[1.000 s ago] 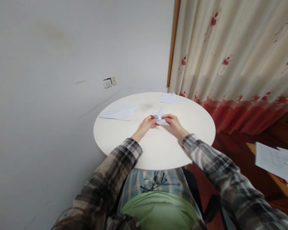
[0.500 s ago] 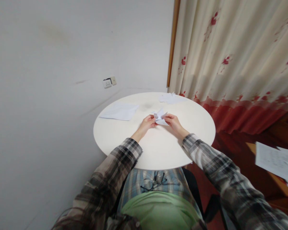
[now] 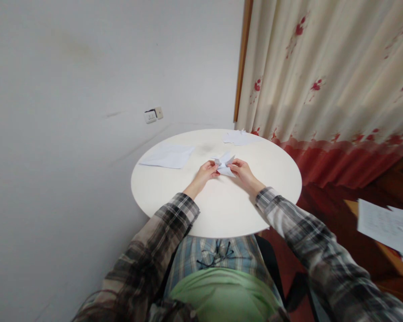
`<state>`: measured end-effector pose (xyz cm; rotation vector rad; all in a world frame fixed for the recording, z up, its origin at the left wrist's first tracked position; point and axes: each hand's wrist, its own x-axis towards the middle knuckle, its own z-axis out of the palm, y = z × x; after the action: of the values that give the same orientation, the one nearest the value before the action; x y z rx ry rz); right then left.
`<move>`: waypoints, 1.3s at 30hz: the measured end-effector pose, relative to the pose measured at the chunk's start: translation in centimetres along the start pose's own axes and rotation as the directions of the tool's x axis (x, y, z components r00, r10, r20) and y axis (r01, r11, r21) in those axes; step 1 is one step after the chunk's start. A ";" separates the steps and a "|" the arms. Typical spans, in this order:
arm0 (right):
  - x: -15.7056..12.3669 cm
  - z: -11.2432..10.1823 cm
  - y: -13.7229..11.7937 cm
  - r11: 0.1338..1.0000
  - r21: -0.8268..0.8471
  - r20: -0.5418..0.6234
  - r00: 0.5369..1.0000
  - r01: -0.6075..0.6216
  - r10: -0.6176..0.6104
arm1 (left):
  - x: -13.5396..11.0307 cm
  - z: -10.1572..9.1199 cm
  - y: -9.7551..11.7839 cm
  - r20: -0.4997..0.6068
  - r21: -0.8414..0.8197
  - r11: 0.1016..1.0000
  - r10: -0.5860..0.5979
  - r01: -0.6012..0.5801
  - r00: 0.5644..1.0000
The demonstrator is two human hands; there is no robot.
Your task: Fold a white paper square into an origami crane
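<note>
A small folded white paper figure (image 3: 224,163) is held just above the round white table (image 3: 174,197). My left hand (image 3: 207,171) pinches its left side, fingers curled shut on it. My right hand (image 3: 241,170) pinches its right side in the same way. Pointed flaps of the paper stick up between the two hands. Both forearms in plaid sleeves rest over the table's near half.
A flat white sheet (image 3: 168,156) lies on the table at the left. A crumpled pile of white paper (image 3: 237,137) sits at the table's far edge. A flowered curtain (image 3: 325,89) hangs at the right. Printed sheets (image 3: 386,226) lie on a wooden surface at the far right.
The paper's upper flaps have spread a little and my right fingers have shifted slightly on it. Both hands stay in the same place.
</note>
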<state>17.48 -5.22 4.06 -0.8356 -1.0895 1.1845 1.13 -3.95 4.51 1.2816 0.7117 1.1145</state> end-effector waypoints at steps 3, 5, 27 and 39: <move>0.0 0.0 -0.1 0.999 0.038 0.004 1.000 0.008 -0.008 | 0.3 -0.2 -0.2 -0.005 -0.059 0.998 -0.002 0.002 1.000; 0.0 0.1 -0.2 0.999 0.053 0.012 1.000 0.013 -0.013 | 0.4 -0.2 -0.3 -0.014 -0.100 0.995 -0.004 0.002 1.000; 0.2 -0.1 0.1 0.993 0.115 0.047 0.998 0.022 -0.027 | 0.6 0.0 -0.2 -0.019 -0.305 0.952 -0.045 0.037 0.999; 0.1 0.1 0.1 0.982 0.187 0.063 0.997 0.028 -0.041 | 0.8 0.4 -0.4 -0.017 -0.467 0.883 -0.054 0.040 0.998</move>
<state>17.40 -5.08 4.04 -0.6342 -1.0245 1.2713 1.81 -3.35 4.31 0.8322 0.4517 1.1791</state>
